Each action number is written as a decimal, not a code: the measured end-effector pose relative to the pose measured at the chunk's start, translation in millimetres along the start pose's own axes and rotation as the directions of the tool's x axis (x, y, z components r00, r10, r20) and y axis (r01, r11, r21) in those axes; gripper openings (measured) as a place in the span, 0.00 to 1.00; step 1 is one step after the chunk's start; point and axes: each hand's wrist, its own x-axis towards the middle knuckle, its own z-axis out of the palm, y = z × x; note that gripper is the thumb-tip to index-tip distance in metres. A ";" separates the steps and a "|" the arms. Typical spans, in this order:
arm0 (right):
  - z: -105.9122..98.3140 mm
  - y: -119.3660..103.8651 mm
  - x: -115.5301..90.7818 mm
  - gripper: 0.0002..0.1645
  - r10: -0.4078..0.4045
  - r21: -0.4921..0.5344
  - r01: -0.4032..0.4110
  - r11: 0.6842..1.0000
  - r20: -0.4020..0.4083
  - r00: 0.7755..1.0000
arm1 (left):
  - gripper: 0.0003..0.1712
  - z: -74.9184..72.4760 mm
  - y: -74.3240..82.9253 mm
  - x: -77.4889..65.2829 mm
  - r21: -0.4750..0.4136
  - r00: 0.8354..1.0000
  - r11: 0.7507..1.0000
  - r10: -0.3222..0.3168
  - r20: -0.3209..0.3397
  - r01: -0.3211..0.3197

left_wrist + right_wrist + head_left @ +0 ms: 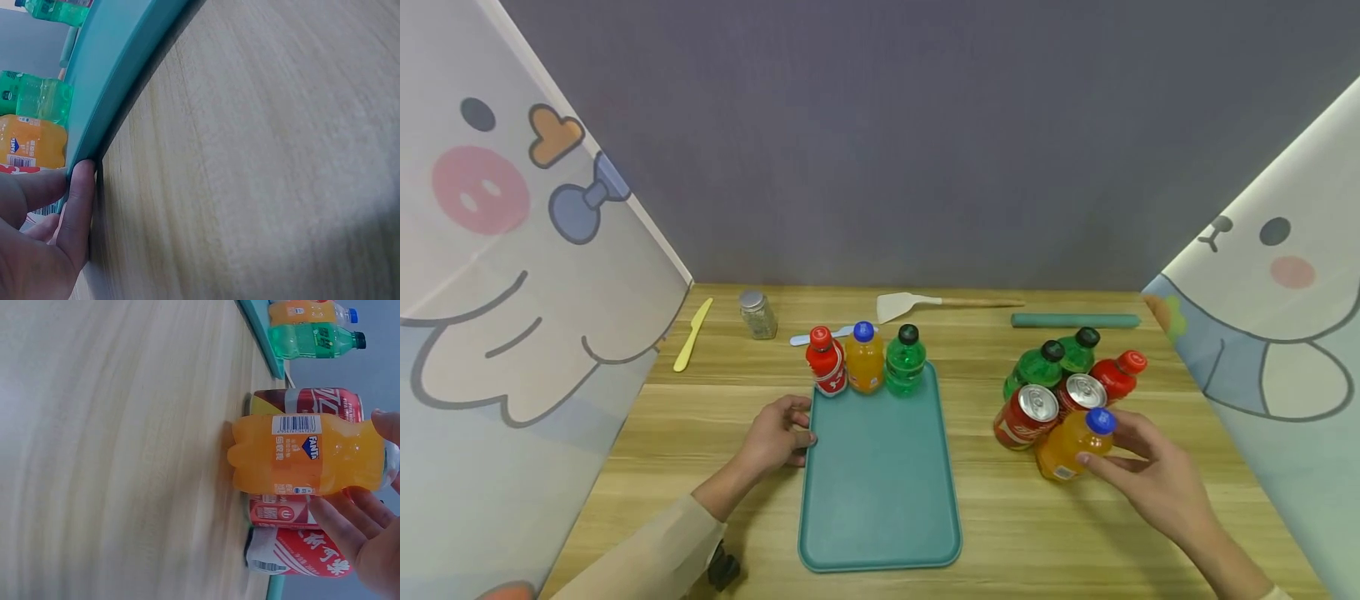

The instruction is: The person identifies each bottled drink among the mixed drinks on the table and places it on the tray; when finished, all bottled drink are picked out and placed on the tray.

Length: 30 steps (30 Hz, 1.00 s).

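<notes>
In the head view my left hand [778, 433] is at the left edge of a teal tray [880, 483], its thumb and fingers pinching the rim [103, 106]. Along the tray's far end stand a red-labelled bottle [826, 362], an orange soda bottle [864, 362] and a green bottle [906, 362]. On the right, my right hand [1157, 475] grips another orange soda bottle [300, 454] by its upper part, thumb on the near side. This Fanta-labelled bottle tilts slightly, close in front of two red cola cans [1026, 425]. Its cap is partly hidden by fingers in the right wrist view.
Behind the cans are two green bottles [1033, 371] and a red-capped bottle [1117, 375]. Farther back lie a teal rod [1075, 320], a white spatula [898, 305] and a light blue utensil [801, 340]. A spice jar [758, 315] and yellow knife [692, 335] are at left.
</notes>
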 end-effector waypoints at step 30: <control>-11.1 -119.7 64.3 0.38 -0.247 0.170 0.225 0.959 0.123 0.961 | 0.32 -1.7 3.6 -0.9 0.011 1.000 1.000 0.005 0.019 -0.005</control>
